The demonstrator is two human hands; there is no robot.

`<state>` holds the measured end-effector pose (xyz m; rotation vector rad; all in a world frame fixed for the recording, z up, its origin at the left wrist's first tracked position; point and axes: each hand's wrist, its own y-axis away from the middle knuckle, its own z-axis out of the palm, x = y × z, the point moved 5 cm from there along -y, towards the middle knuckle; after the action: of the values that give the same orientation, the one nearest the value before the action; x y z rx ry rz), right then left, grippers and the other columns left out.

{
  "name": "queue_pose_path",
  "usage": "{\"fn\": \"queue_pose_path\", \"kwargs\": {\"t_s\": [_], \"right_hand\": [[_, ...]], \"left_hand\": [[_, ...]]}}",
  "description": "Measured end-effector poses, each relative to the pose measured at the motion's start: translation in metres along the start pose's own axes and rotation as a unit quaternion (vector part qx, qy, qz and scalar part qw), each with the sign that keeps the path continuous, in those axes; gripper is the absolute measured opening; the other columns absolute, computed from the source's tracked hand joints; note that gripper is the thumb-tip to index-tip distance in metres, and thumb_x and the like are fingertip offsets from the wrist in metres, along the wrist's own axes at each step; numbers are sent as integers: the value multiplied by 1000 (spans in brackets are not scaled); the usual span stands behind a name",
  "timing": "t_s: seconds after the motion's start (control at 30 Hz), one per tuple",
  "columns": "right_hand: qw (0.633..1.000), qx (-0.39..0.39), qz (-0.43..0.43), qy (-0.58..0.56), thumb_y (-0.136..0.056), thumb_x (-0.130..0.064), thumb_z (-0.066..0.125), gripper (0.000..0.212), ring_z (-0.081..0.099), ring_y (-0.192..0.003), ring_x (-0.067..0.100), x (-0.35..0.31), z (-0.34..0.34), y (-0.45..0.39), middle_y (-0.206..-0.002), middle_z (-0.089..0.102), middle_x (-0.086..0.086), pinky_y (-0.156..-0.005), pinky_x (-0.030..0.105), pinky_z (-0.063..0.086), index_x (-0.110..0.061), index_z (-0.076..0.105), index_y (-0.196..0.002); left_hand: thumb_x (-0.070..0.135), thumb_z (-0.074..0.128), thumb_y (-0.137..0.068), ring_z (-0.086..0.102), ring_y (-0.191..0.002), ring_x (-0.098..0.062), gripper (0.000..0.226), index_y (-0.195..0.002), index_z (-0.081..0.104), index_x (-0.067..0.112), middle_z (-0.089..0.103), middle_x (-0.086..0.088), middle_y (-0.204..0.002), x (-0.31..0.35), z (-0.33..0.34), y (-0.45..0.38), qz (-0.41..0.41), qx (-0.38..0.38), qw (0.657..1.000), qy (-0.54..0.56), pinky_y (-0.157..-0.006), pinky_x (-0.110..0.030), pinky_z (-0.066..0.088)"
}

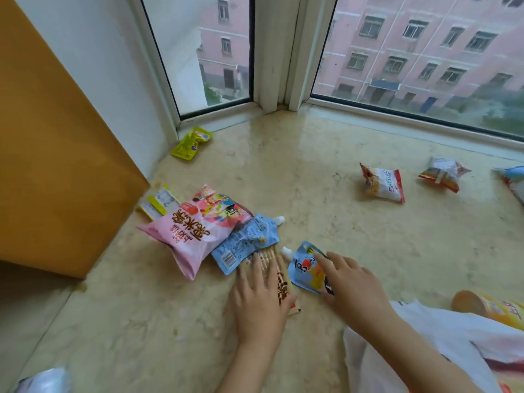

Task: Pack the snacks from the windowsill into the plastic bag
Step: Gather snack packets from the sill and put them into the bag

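My left hand [259, 296] lies flat with straight fingers on a beige snack packet [279, 276] on the marble windowsill [312, 171]. My right hand [350, 282] rests with straight fingers on a blue spouted pouch [304, 269]. Just beyond them lie a second blue spouted pouch [246, 242] and a pink snack bag [195, 228]. The white plastic bag [425, 350] lies under my right forearm at the lower right, with a yellow canister [490, 306] in or beside it.
A yellow-green packet [191, 143] lies in the left window corner. A small yellow packet [158, 204] sits by the orange cabinet [56, 154]. Two red-and-white packets [382, 182] [443, 173] and a blue bag [514, 177] lie to the right. Window glass bounds the far side.
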<state>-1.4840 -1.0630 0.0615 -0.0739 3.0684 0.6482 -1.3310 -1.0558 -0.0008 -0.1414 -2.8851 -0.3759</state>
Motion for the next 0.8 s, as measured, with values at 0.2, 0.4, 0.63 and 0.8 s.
{"fn": "queue_pose_path", "kwargs": {"t_s": [0.2, 0.4, 0.63, 0.8], "right_hand": [[998, -4, 56, -22, -90, -46, 52, 79, 39, -132, 17, 7, 15, -7, -148, 32, -8, -96, 28, 37, -27, 6, -151], [992, -1, 116, -42, -84, -45, 57, 76, 51, -113, 17, 10, 18, -12, -128, 49, -9, -81, 29, 38, -35, 15, -147], [985, 2, 154, -77, -75, -47, 65, 76, 48, -107, 17, 12, 20, -10, -116, 56, -11, -75, 31, 32, -39, 25, -139], [973, 29, 163, -162, -77, -34, 66, 55, 60, -97, 17, 16, 17, -7, -107, 65, -10, -72, 31, 42, -33, 44, -127]], "left_hand": [[58, 89, -38, 59, -115, -41, 96, -123, 66, 19, 58, -12, -134, -4, -3, -4, 55, 13, 998, 3, -80, -47, 55], [40, 77, -75, 4, -148, -16, 99, -152, 15, 31, 2, 12, -159, -18, -10, -5, 89, -26, 983, 157, -116, -25, 14], [14, 85, -67, 32, -136, -12, 102, -149, 25, 22, 31, 6, -148, -33, -11, 0, -62, 34, 944, 322, -109, -19, 26], [0, 79, -70, 61, -88, 10, 74, -132, 50, 28, 66, 16, -102, -40, -9, 2, -164, 33, 869, 467, -77, -15, 52]]}}
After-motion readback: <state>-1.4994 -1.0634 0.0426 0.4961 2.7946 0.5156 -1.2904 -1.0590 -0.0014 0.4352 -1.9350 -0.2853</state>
